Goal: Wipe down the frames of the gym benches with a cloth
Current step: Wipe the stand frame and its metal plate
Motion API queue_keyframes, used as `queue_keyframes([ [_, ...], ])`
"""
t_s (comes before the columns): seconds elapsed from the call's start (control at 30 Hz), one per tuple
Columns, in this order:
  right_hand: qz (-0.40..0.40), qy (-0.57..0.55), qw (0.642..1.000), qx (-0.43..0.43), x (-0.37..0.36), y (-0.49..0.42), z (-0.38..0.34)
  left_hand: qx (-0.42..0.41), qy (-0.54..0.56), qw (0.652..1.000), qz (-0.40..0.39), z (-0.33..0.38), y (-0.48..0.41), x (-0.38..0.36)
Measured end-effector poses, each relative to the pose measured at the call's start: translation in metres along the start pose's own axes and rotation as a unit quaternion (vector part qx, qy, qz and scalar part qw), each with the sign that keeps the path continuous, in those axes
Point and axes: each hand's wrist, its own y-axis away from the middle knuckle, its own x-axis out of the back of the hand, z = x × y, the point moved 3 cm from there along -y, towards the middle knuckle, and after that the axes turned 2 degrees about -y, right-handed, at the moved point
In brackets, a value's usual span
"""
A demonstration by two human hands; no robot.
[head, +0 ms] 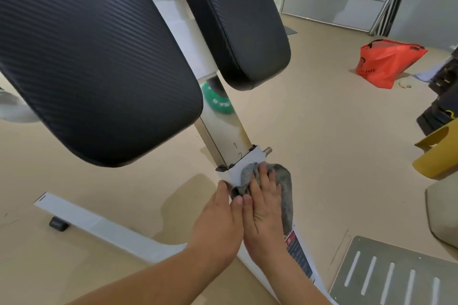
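The gym bench has two black pads (94, 57) on a white frame (247, 161) with a steel adjustment post marked 1 and 2. A grey cloth (285, 186) is wrapped on the white sleeve just below that post. My right hand (264, 205) lies over the cloth, fingers pointing up the tube, with cloth bunched between thumb and forefinger. My left hand (218, 215) grips the same tube from the left, thumb on its left side and fingertips at the cloth's lower edge. The tube under both hands is hidden.
The white floor bar (86, 220) of the frame runs out to the left. A ribbed metal foot plate (396, 272) lies lower right. A green weight plate (218, 103) sits behind the post, and an orange plastic bag (386, 62) lies on the beige floor.
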Motion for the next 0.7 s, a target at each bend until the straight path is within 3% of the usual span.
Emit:
queue_keyframes([
  [0.17,0.007,0.033,0.998,-0.045,0.003,0.031,0.036,-0.080,-0.150,0.985,-0.006,0.012,0.004,0.020],
  [0.3,-0.031,0.053,0.992,-0.111,0.016,0.053,0.073,-0.224,-0.189,0.954,-0.055,0.011,0.014,0.000],
  [0.4,-0.081,0.097,0.989,-0.077,0.023,0.054,0.081,-0.370,-0.252,0.891,-0.077,0.016,0.013,-0.023],
  [0.5,-0.068,0.121,0.988,-0.062,0.025,0.080,0.104,-0.496,-0.343,0.795,-0.066,0.012,0.006,-0.043],
  [0.57,-0.010,0.097,0.991,-0.088,0.020,0.108,0.121,-0.497,-0.398,0.769,-0.059,0.001,0.003,-0.058],
  [0.7,0.084,0.021,0.985,-0.147,0.008,0.138,0.143,-0.443,-0.490,0.748,-0.062,-0.022,0.004,-0.081],
])
